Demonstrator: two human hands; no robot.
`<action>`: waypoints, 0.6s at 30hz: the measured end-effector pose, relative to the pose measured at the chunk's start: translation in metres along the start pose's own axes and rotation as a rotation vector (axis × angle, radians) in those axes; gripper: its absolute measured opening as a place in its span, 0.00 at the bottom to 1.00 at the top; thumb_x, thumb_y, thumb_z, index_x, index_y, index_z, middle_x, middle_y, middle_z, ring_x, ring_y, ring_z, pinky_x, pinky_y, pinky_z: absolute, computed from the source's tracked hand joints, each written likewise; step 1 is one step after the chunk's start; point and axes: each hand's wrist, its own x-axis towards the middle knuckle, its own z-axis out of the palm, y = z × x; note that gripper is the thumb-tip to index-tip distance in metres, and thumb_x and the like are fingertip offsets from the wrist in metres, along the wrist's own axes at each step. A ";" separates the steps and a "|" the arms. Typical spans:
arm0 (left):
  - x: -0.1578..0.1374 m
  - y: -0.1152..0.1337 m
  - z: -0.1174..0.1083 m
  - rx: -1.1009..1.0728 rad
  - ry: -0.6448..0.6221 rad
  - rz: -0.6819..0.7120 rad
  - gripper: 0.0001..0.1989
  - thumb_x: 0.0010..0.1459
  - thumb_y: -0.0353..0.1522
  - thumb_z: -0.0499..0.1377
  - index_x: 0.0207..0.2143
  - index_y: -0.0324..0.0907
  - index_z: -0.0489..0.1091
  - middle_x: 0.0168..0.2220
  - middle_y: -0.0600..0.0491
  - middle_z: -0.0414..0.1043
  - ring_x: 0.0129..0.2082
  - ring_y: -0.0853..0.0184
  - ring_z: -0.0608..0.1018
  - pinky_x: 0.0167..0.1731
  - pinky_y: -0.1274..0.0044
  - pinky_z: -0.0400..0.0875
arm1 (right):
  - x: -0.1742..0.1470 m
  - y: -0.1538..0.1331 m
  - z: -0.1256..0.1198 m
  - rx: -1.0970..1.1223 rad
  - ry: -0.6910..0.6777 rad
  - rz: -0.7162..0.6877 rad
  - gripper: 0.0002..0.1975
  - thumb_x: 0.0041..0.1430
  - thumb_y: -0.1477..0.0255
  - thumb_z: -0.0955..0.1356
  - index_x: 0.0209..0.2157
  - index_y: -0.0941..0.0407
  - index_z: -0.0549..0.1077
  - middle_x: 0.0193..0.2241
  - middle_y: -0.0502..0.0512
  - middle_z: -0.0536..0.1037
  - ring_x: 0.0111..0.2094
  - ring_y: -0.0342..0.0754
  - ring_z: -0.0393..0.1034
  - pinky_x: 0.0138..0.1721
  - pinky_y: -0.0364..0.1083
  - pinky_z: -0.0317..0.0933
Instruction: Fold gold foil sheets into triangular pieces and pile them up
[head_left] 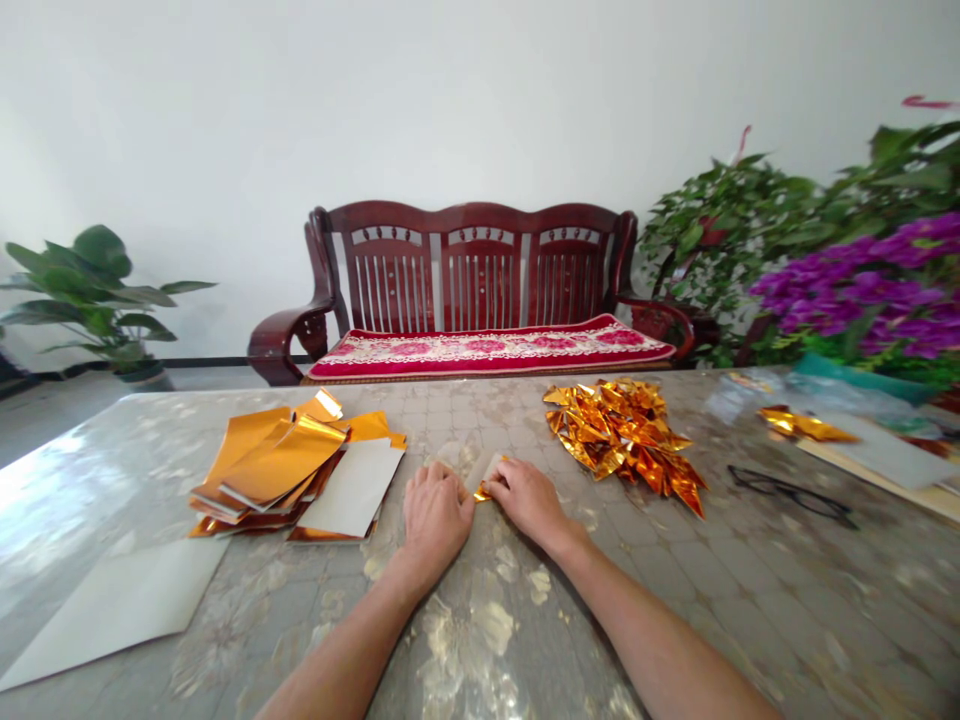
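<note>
A small sheet of foil paper (482, 490), pale on one side and shiny gold on the other, lies partly folded on the table between my hands. My left hand (439, 508) rests with curled fingers on its left side, and those fingertips are partly hidden. The right hand (529, 503) pinches the paper's right edge between thumb and fingers. Left of my hands is a loose stack of gold foil sheets (281, 455), with a pale-backed sheet (351, 488) at its side. A heap of folded gold foil pieces (619, 430) sits to the right.
A large pale sheet (124, 600) lies at the front left of the patterned table (315, 620). Black eyeglasses (791, 492), a folded foil piece (806, 425) and boards (892, 455) are on the right. Purple flowers (870, 285) stand behind them. A wooden bench (472, 270) is beyond the table.
</note>
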 end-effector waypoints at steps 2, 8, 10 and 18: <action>-0.001 0.000 0.000 0.007 0.001 0.007 0.10 0.59 0.35 0.55 0.30 0.42 0.74 0.40 0.47 0.73 0.44 0.59 0.71 0.44 0.70 0.61 | 0.000 -0.001 0.000 -0.014 0.000 -0.008 0.07 0.61 0.69 0.67 0.29 0.53 0.73 0.34 0.49 0.78 0.38 0.45 0.69 0.35 0.42 0.53; -0.002 -0.001 0.002 0.011 0.004 0.023 0.11 0.60 0.35 0.54 0.30 0.42 0.74 0.39 0.48 0.73 0.44 0.59 0.71 0.45 0.69 0.62 | -0.001 -0.001 0.002 -0.027 0.005 -0.029 0.05 0.61 0.69 0.67 0.31 0.53 0.72 0.35 0.50 0.77 0.39 0.46 0.69 0.37 0.43 0.54; -0.002 0.000 0.002 0.006 -0.010 0.009 0.10 0.60 0.35 0.54 0.30 0.42 0.73 0.39 0.48 0.72 0.44 0.59 0.71 0.45 0.69 0.61 | -0.002 -0.001 0.002 -0.029 0.006 -0.032 0.05 0.61 0.68 0.67 0.32 0.53 0.72 0.35 0.50 0.77 0.39 0.46 0.69 0.37 0.43 0.54; -0.002 -0.002 0.004 -0.025 -0.040 -0.021 0.09 0.61 0.35 0.54 0.33 0.42 0.72 0.42 0.48 0.71 0.44 0.60 0.70 0.44 0.71 0.61 | -0.002 -0.002 0.003 -0.096 0.033 -0.023 0.07 0.63 0.66 0.66 0.34 0.53 0.71 0.35 0.52 0.76 0.38 0.48 0.68 0.37 0.44 0.53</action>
